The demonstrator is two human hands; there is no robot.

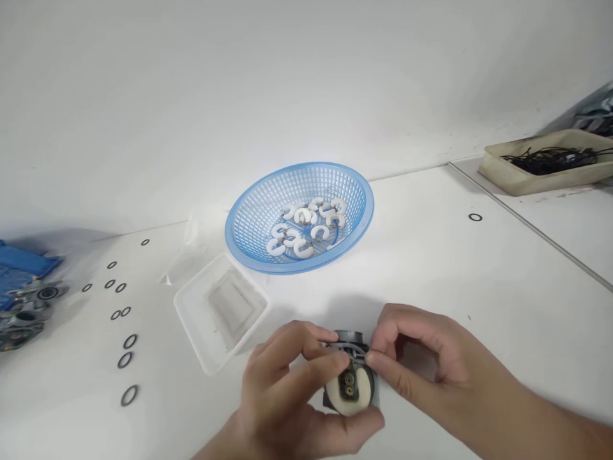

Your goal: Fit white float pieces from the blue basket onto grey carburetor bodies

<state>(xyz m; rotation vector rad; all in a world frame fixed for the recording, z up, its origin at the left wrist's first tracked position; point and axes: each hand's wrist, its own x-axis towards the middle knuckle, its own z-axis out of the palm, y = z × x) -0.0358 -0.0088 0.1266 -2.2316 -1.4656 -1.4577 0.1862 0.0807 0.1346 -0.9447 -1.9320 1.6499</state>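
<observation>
On the white desk (479, 287), black rubber rings (125, 360) lie left. The left hand (287, 396) has its fingers wrapped around a grey metal part with a cream float (351, 383); the right hand (421, 358) pinches its top edge, below the blue plastic basket (249, 217).

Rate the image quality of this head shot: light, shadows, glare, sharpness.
Head view: bright, even light washes the white table and wall nearly together; soft shadows sit under the blue basket and behind both hands; the left hand, right hand and the grey part look slightly soft; far-left metal parts smear toward the edge.
</observation>
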